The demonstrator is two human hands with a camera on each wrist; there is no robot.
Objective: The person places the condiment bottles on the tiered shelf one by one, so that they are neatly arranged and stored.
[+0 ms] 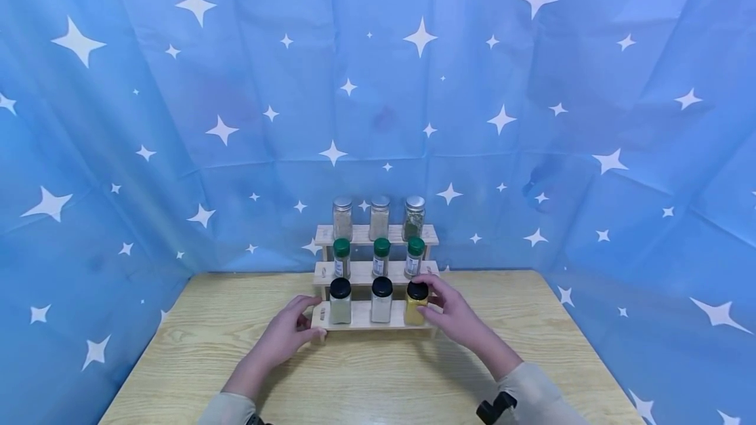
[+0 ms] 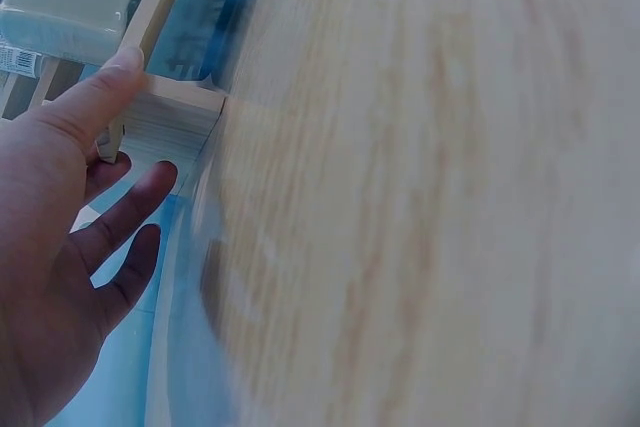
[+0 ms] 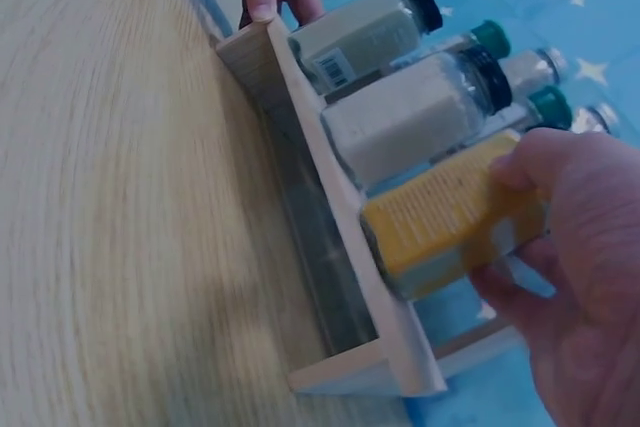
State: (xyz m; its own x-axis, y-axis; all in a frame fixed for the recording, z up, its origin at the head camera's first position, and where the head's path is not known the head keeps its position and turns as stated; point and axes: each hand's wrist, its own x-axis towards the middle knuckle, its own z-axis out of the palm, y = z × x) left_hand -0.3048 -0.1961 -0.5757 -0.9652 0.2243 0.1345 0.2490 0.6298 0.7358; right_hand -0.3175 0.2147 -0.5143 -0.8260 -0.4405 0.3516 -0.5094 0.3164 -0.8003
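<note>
A three-tier wooden spice rack [image 1: 354, 328] stands on the table with jars on every step. At its lower left end, my left hand [image 1: 289, 332] pinches the bottom shelf, thumb on the front edge and index finger behind; in the left wrist view the other fingers of this hand [image 2: 60, 237] hang loosely bent. On the right of the bottom step, my right hand [image 1: 450, 312] grips a spice jar [image 3: 440, 217] of yellow powder with a black lid, thumb on one side and fingers on the other. The jar's base meets the shelf's front strip.
Beside the yellow jar are a white-filled jar [image 1: 381, 300] and a pale greenish jar [image 1: 340, 302], both black-lidded. Green-capped jars [image 1: 380, 258] line the middle step and silver-capped jars [image 1: 379, 218] the top. A blue star-patterned curtain [image 1: 378, 117] hangs behind the wooden table [image 1: 236, 307].
</note>
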